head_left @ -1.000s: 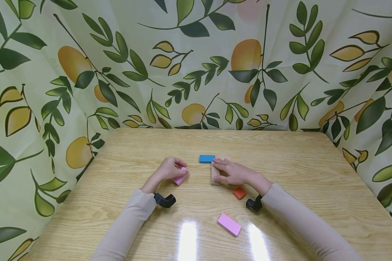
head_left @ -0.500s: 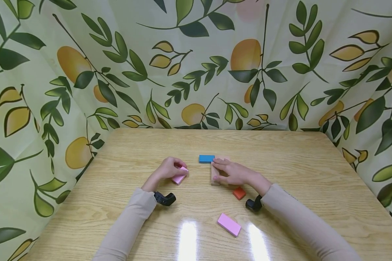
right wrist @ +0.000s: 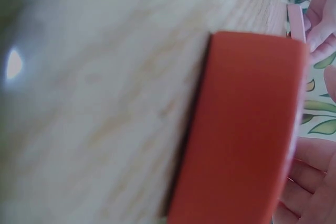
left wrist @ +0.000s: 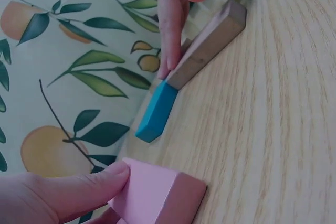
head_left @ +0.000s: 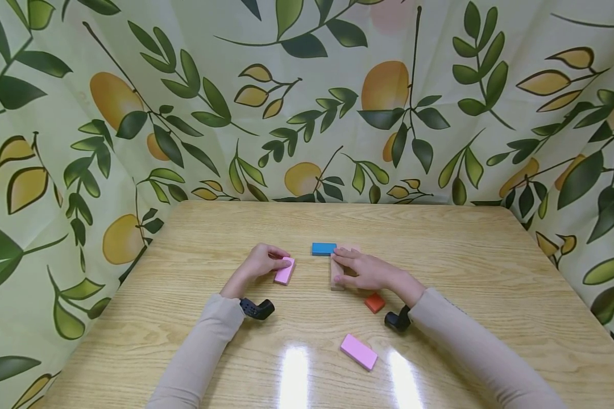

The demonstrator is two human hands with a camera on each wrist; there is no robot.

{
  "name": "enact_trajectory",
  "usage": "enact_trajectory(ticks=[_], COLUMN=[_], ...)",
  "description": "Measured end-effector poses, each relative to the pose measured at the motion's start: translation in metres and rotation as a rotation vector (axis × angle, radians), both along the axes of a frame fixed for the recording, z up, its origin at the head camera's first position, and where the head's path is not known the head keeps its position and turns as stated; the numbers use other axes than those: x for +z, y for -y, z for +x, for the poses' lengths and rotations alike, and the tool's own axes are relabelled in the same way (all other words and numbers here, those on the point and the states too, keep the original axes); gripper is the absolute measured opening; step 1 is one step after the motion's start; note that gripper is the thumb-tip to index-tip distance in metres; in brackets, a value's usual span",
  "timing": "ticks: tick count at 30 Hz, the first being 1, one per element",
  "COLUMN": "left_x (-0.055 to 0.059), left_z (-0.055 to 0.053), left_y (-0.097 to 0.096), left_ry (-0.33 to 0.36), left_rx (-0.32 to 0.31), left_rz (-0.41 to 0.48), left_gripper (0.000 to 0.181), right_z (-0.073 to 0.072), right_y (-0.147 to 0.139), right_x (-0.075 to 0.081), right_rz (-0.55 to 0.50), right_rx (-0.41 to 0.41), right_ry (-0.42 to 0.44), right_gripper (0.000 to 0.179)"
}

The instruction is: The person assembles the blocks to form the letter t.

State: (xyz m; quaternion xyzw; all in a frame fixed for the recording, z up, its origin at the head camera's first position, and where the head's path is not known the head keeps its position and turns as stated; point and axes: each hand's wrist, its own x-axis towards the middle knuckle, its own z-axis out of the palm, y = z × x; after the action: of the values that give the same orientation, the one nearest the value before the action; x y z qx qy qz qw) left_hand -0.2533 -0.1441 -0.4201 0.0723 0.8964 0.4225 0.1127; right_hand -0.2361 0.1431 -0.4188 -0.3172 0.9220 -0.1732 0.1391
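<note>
In the head view, my left hand [head_left: 262, 262] pinches a pink block [head_left: 285, 271] at its upper end, thumb on top. The left wrist view shows that pink block [left wrist: 157, 190] close, low against the table. My right hand [head_left: 370, 269] reaches over a plain wooden block [head_left: 336, 275], its fingers extended to the block's far end and the thumb beside the near part. A blue block [head_left: 323, 249] lies crosswise, meeting the wooden block's far end. Behind the right fingers, a pale block [head_left: 350, 247] shows only partly.
An orange-red block [head_left: 374, 303] lies just below the right hand and fills much of the right wrist view. Nearer the front is a second pink block [head_left: 359, 352], lying flat. The wooden table [head_left: 225, 346] ends at a leaf-patterned cloth [head_left: 307, 85].
My left hand has turned the pink block more upright in the head view, shifting it slightly away from me. The right hand and the other blocks stay where they were.
</note>
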Motion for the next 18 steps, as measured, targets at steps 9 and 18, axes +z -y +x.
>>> enact_trajectory(ticks=[9, 18], left_x=[-0.0017, -0.0065], left_z=[-0.0026, -0.0076], left_y=[-0.0004, -0.0013], left_ry=[-0.015, -0.006], left_rx=[0.066, 0.113], left_rz=[0.001, 0.076], left_gripper=[0.027, 0.026], right_z=[-0.0013, -0.0007], right_y=[-0.001, -0.0008], right_x=[-0.002, -0.002], right_rz=[0.0, 0.002], right_rx=[0.003, -0.001], right_ry=[-0.009, -0.005], right_gripper=[0.069, 0.069])
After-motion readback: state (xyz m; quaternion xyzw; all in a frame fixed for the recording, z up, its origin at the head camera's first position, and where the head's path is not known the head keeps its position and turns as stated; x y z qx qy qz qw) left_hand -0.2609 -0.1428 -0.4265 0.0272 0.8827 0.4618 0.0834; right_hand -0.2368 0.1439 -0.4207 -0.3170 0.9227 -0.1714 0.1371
